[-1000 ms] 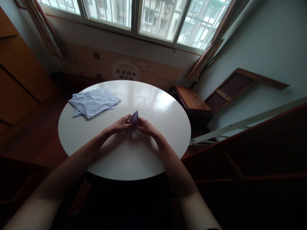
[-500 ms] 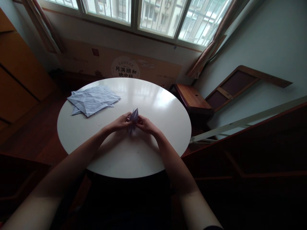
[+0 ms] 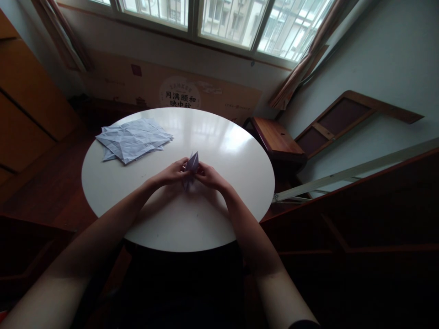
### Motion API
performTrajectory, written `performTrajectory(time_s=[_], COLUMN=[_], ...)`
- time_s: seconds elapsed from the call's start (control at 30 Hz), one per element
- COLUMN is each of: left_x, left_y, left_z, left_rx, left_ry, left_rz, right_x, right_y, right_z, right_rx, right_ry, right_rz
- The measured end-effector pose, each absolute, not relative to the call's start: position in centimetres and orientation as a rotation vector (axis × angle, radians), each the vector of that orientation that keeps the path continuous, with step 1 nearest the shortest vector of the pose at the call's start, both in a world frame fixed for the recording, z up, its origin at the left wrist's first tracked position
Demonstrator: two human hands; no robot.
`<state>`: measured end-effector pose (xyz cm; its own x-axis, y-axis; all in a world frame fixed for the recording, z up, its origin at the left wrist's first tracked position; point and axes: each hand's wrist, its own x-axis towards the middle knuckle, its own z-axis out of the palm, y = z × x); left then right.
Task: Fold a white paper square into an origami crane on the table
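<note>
Between my hands is a small piece of folded paper (image 3: 193, 163), greyish-purple, with a pointed tip standing up and lower flaps hanging beneath. My left hand (image 3: 173, 172) pinches it from the left side, fingers closed. From the right, the fingers of my right hand (image 3: 210, 176) are closed on its other side. Both hands are over the middle of the white oval table (image 3: 181, 228). The paper's lower part is blurred and partly covered by my fingers. At the table's far left lies a pile of creased, pale paper sheets (image 3: 135, 137).
Behind the table, a low printed panel (image 3: 212, 93) runs beneath the window (image 3: 226, 20). A wooden stool (image 3: 276, 135) stands off the table's right edge. Further right are a wooden frame (image 3: 346, 114) by the wall and a dark wooden surface (image 3: 363, 214). Wooden cabinets (image 3: 27, 91) stand at left.
The whole view has shifted slightly with my head. Both hands keep their grip on the folded paper, with hardly any movement. The pile of sheets is unchanged.
</note>
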<state>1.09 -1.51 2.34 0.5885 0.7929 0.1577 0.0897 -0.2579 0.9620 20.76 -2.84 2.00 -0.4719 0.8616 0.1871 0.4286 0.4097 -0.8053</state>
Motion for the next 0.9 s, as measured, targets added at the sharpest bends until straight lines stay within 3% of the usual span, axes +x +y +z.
performTrajectory(time_s=[0.9], left_x=[0.78], left_y=[-1.24], left_z=[1.98], left_rx=[1.743], left_ry=[0.724], left_rz=[0.798], right_x=[20.67], right_y=[-3.01], right_z=[2.35], right_rx=[-1.100], right_ry=[-2.088], right_rz=[0.908])
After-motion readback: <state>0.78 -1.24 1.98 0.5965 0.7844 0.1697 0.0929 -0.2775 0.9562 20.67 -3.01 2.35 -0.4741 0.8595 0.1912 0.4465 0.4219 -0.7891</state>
